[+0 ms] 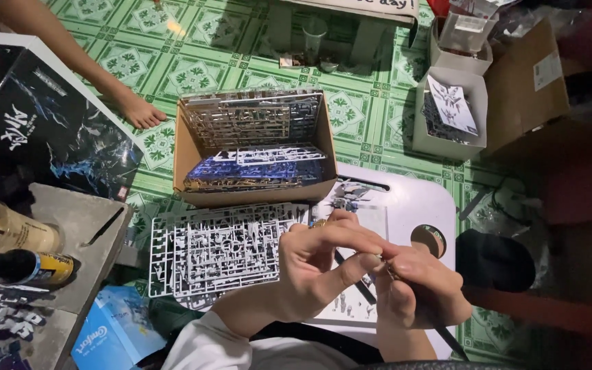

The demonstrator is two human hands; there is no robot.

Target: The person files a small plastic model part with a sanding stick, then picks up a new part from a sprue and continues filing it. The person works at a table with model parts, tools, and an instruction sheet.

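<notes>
From the head camera, your left hand [323,264] and right hand [419,288] meet over the near edge of the white tabletop [412,199]. Your left fingers are pinched narrow onto a tiny part [381,259], too small to identify, held up close between both hands, probably so you can see it well. Your right hand is closed around a thin dark tool [447,336] whose handle runs down toward the tabletop's near right corner; its tip sits against the part.

A grey parts frame [220,250] lies flat just left of your left hand, overhanging the tabletop's left edge, within easy reach. Behind it, at the far left corner, an open cardboard box [255,147] holds more frames standing on edge, which keeps them sorted. A round dark recess [429,240] shows near the right edge.

On the green tiled floor [371,109], a small white box [450,113] sits well apart at far right, and another person's foot [138,109] rests at far left.
</notes>
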